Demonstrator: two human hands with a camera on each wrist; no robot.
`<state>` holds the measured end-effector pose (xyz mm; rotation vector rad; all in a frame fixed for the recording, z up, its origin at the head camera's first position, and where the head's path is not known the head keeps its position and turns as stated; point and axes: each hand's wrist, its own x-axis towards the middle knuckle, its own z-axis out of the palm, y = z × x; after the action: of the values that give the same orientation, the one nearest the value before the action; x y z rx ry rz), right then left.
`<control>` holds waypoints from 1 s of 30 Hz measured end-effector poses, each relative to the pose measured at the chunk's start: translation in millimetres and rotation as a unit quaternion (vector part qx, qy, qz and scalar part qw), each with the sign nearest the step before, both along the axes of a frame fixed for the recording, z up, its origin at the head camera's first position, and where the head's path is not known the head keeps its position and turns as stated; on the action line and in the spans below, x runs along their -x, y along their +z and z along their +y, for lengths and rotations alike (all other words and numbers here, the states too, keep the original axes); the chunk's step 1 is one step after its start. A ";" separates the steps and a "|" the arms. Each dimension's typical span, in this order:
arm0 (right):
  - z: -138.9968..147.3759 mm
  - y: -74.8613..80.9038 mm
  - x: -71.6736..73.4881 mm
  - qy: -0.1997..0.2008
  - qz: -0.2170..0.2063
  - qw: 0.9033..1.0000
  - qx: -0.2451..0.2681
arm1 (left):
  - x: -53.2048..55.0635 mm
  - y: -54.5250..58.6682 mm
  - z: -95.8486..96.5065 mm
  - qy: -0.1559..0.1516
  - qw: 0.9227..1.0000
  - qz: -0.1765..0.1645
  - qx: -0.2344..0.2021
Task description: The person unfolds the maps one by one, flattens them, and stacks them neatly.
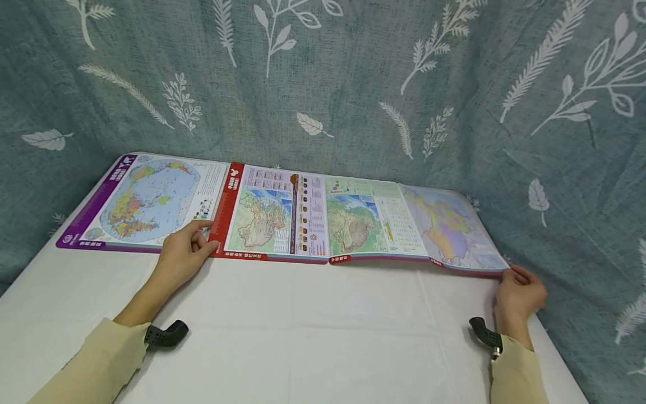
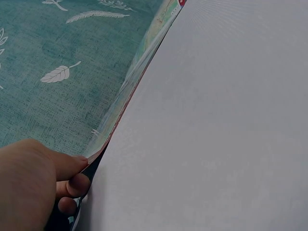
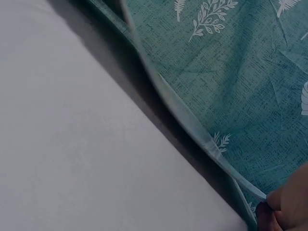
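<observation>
A long fold-out map (image 1: 275, 219) with a red left border lies across the table, showing several panels. Its left end meets a purple-bordered world map (image 1: 151, 196). My left hand (image 1: 184, 252) pinches the front edge near the red border, with the thumb (image 2: 72, 165) on top and curled fingers (image 2: 77, 185) beneath. My right hand (image 1: 520, 292) pinches the near right corner of the last panel (image 1: 449, 227). That panel has glare on it and bows up off the table; a dark gap shows under its edge in the right wrist view.
The white-covered table (image 1: 303, 336) spreads in front of the maps. Behind and to the right hangs a teal curtain (image 1: 353, 84) with white leaf prints, close to the maps' far edge. A black curved piece (image 1: 169, 335) sticks out from each sleeve.
</observation>
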<state>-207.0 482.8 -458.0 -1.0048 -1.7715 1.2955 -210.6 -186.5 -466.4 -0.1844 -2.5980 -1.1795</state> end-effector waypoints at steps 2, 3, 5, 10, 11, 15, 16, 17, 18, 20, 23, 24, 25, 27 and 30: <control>1.4 0.1 -0.2 -0.004 0.000 1.000 0.001 | 0.5 -0.1 0.1 0.001 1.000 -0.003 0.001; 1.8 0.0 -0.5 -0.004 -0.004 1.000 0.001 | 0.7 0.0 0.2 0.001 1.000 -0.003 0.001; 2.4 0.0 -0.9 -0.001 -0.016 1.000 0.000 | 1.0 -0.1 0.3 0.001 1.000 -0.004 0.002; -0.6 1.7 -1.6 0.014 -0.097 0.994 -0.037 | 1.3 -0.4 0.4 0.002 1.000 -0.002 0.005; -1.7 2.2 -1.7 0.019 -0.110 0.993 -0.044 | 1.0 -0.2 0.3 0.002 1.000 0.000 0.005; -6.0 2.2 -1.3 0.032 -0.143 0.987 -0.069 | -0.7 1.1 0.0 0.002 1.000 0.005 0.003; -6.5 2.1 -1.3 0.034 -0.147 0.986 -0.076 | -1.1 1.5 0.1 0.002 1.000 0.005 0.000; -7.2 1.9 -1.3 0.035 -0.150 0.984 -0.087 | -1.5 2.0 0.3 0.003 1.000 0.005 -0.003; -8.0 1.8 -1.4 0.036 -0.153 0.983 -0.096 | -1.8 2.2 0.5 0.005 1.000 0.005 -0.006; -10.4 1.7 -1.4 0.037 -0.150 0.981 -0.114 | -2.3 2.3 0.6 0.012 1.000 0.006 -0.013; -16.9 1.6 -1.0 0.039 -0.135 0.980 -0.139 | -2.6 1.2 -0.1 0.029 0.999 0.017 -0.021; -19.7 1.7 -1.1 0.041 -0.128 0.980 -0.145 | -2.7 0.5 -0.4 0.034 0.999 0.023 -0.023; -22.9 2.2 -1.3 0.044 -0.121 0.980 -0.150 | -2.9 -0.2 -0.8 0.039 0.998 0.029 -0.026; -29.3 3.4 -1.0 0.053 -0.110 0.979 -0.162 | -3.3 -1.0 -1.4 0.047 0.998 0.041 -0.032; -39.9 6.3 -0.5 0.067 -0.095 0.977 -0.180 | -3.7 -1.3 -1.3 0.056 0.996 0.054 -0.047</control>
<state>-206.5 442.9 -451.6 -0.8350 -2.1565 0.9306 -207.0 -187.8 -467.7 -0.0783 -2.4201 -1.2140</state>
